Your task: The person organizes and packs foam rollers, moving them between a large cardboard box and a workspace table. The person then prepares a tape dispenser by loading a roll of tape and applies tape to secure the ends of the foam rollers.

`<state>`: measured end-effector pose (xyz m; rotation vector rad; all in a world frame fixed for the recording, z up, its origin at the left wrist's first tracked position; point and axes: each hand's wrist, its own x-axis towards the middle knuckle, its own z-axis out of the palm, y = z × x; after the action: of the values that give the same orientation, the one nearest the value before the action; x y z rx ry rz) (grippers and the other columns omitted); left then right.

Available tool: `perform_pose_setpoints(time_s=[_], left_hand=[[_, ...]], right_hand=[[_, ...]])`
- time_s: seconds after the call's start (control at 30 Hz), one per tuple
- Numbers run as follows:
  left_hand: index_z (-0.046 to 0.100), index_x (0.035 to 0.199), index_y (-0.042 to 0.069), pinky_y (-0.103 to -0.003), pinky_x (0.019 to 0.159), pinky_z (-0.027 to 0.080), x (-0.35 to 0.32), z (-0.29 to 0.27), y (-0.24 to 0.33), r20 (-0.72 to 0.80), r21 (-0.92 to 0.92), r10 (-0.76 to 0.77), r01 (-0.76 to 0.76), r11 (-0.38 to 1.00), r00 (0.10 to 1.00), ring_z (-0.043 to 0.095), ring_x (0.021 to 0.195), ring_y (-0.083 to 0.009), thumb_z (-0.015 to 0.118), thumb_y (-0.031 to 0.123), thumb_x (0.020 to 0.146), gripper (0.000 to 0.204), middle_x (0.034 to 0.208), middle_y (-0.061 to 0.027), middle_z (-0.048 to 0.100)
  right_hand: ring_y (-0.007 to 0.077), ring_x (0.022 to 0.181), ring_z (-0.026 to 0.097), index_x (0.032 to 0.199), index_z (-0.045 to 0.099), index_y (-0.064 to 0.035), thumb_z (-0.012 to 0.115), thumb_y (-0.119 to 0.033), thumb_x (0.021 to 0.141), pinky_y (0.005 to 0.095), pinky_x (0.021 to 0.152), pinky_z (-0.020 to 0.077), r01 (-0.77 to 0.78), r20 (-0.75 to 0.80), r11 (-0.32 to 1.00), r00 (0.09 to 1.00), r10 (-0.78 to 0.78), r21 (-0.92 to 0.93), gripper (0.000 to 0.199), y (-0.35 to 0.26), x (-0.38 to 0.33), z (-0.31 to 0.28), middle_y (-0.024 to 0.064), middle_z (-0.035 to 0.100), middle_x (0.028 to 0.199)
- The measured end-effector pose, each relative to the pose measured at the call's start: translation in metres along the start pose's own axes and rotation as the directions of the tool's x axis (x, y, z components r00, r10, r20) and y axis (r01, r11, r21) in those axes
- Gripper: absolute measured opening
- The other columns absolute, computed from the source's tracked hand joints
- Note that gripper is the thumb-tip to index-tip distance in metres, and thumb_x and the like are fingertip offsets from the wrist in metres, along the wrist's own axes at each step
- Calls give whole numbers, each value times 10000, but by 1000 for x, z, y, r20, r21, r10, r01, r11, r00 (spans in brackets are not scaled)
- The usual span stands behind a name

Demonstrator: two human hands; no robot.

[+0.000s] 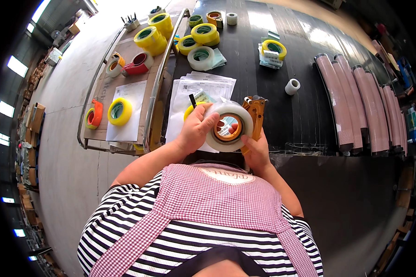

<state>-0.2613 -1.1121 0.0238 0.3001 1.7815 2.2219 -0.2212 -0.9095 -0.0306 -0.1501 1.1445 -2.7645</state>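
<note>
A large roll of clear tape (227,144) is between my two hands above the table's near edge. My left hand (192,131) grips its left side, thumb over the front face. My right hand (258,151) is closed around an orange-yellow tape dispenser (255,113) at the roll's right side, its thumb touching the roll. The dispenser's orange hub sits inside the roll's core. Behind my left hand, a yellow tape roll (187,112) is partly hidden, and a short black stick-like piece (192,100) juts up beside it. Printed sheets (210,82) lie just beyond.
Yellow tape rolls (204,32) stand at the table's far left; another (274,47) rests on small labelled packets. A small white roll (292,87) is right of my hands. Wrapped pinkish tubes (346,101) line the right. A metal-railed cart (159,78) adjoins the left, carrying tape and dispensers.
</note>
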Motion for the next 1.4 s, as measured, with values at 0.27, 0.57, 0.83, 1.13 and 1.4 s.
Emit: perform_pose_setpoints(time_s=[0.27, 0.57, 0.83, 1.13, 1.4], left_hand=[[402, 1438, 49, -319, 1071, 326, -1, 2, 2, 159, 360, 124, -175, 916, 979, 435, 1262, -199, 466, 462, 1003, 603, 1309, -137, 495], [619, 917, 13, -217, 702, 477, 20, 21, 22, 76, 332, -106, 75, 940, 991, 571, 781, -54, 743, 117, 869, 169, 833, 22, 618], [597, 896, 76, -193, 606, 414, 16, 53, 30, 115, -267, -402, 418, 868, 908, 493, 669, -48, 675, 183, 929, 137, 799, 21, 573], [587, 928, 20, -205, 727, 463, -9, 48, 37, 205, 181, 8, -45, 982, 979, 536, 790, -50, 656, 15, 908, 72, 858, 14, 568], [635, 938, 24, -224, 723, 454, -27, 13, 32, 84, -64, 22, -17, 998, 996, 537, 779, -59, 650, 94, 924, 73, 850, 15, 608]], right_hand=[[181, 977, 616, 1321, 356, -39, 723, 10, 797, 373, 990, 486, 247, 41, 853, 965, -258, -460, 641, -19, -12, -10, 83, 577, 1071], [295, 909, 619, 1261, 502, -55, 820, -50, 653, 378, 783, 534, 623, 609, -137, 654, -449, -770, 686, -48, -23, -14, 132, 590, 1023], [303, 901, 585, 1394, 377, -52, 802, 15, 624, 389, 773, 497, 465, 457, -72, 809, -370, -882, 882, -48, -40, -28, 131, 554, 1027], [262, 940, 587, 1434, 405, -62, 781, 26, 675, 343, 826, 495, 349, 335, -42, 851, -404, -936, 852, -71, -40, -23, 105, 553, 1042], [256, 879, 610, 1531, 300, -185, 806, -2, 643, 332, 808, 522, 251, 250, 21, 967, -41, -968, 1039, -75, -78, -14, 94, 563, 987]])
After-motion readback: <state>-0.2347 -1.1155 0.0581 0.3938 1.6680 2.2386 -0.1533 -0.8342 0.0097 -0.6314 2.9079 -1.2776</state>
